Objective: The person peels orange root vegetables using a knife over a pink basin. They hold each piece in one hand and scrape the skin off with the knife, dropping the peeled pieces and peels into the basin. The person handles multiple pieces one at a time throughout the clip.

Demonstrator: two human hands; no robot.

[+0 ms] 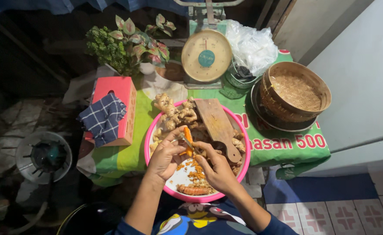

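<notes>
Two bare hands met over a pink-rimmed basin (150, 138) at the centre of the frame, and much of what they did was hard to read. The left hand (165, 156) curled inward, fingers pinching one orange turmeric piece (188, 135) upright just above the basin's middle. The right hand (215, 167) was closed around a small blade (192, 147), its handle hidden inside the fist and its edge laid against the root; only a thin sliver of metal showed. Both forearms entered from the lower edge, their elbows cut off. One wooden cutting board (217, 124) lay tilted across the basin, covering the roots beneath it, and one clump of ginger (170, 111) sat at the upper left rim. Orange peelings (195, 169) lay scattered too finely to count. Behind stood one dial scale (206, 55), its top cropped, one woven basket (296, 91) at the right, one red box (119, 93) with a checked cloth (102, 118) draped over it at the left, and one plant (126, 43).
</notes>
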